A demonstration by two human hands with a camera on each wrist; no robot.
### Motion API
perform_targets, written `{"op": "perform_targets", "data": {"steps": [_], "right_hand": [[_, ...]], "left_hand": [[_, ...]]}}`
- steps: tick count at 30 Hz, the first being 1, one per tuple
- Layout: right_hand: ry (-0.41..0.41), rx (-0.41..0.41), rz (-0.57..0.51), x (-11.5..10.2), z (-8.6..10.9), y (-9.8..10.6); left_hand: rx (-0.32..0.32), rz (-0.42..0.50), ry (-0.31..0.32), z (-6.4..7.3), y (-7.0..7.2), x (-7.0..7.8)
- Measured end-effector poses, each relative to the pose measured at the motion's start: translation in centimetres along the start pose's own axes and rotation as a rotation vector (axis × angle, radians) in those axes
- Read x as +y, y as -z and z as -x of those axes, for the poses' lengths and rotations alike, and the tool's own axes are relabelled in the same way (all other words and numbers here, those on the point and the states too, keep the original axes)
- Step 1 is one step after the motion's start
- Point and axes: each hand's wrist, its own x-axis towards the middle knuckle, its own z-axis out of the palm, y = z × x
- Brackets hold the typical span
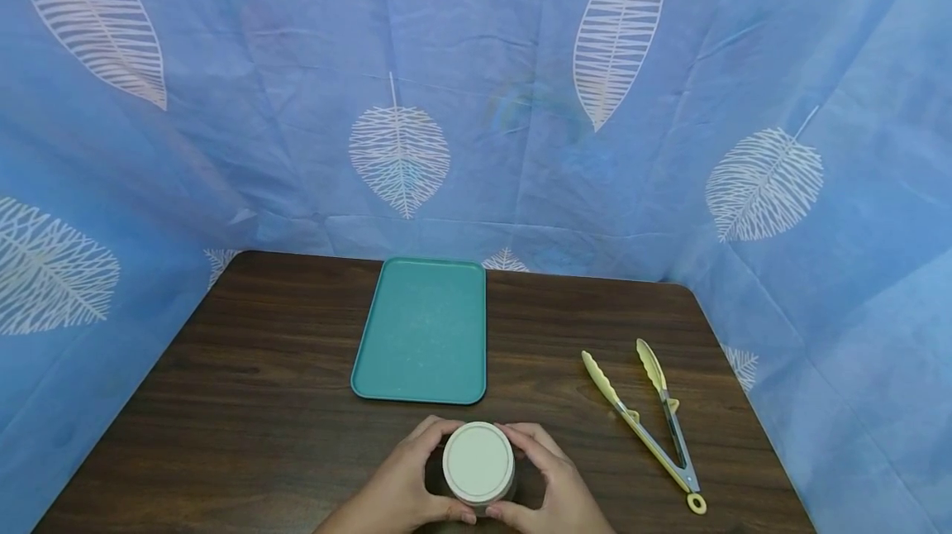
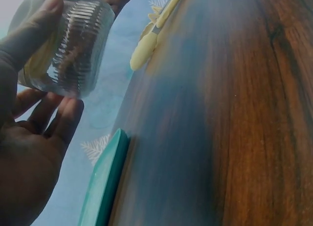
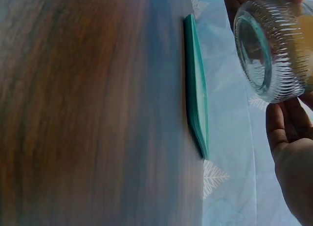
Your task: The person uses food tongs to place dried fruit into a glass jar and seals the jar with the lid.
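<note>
A ribbed clear glass jar (image 3: 281,50) with a round cream lid (image 1: 478,461) is held between both hands near the table's front edge. My left hand (image 1: 405,480) grips it from the left, thumb on the near side and fingers around the far side. From the right, my right hand (image 1: 550,480) holds it the same way. In the wrist views the jar's base is off the table. Something yellowish shows through the glass near the lid end; I cannot tell what it is.
A teal rectangular tray (image 1: 420,331) lies flat beyond the hands, towards the back of the dark wood table (image 1: 260,402). Spread tongs (image 1: 658,439) with pale yellow tips lie to the right. Blue leaf-patterned cloth (image 1: 476,162) hangs behind and at both sides.
</note>
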Motion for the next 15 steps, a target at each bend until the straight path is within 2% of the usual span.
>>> {"op": "perform_targets", "data": {"steps": [3, 7, 12, 15], "right_hand": [[-0.047, 0.003, 0.064, 0.1, 0.0, 0.0], [-0.137, -0.063, 0.107, 0.2, -0.2, 0.1], [-0.254, -0.155, 0.098, 0.4, -0.4, 0.1], [-0.286, -0.176, 0.097, 0.6, -0.4, 0.1]], "left_hand": [[0.002, -0.027, 0.028, -0.3, -0.2, -0.2], [-0.006, -0.048, 0.057, -0.6, -0.3, -0.4], [-0.016, -0.088, 0.077, -0.7, -0.6, -0.9], [-0.02, -0.137, 0.079, -0.9, -1.0, -1.3]]}}
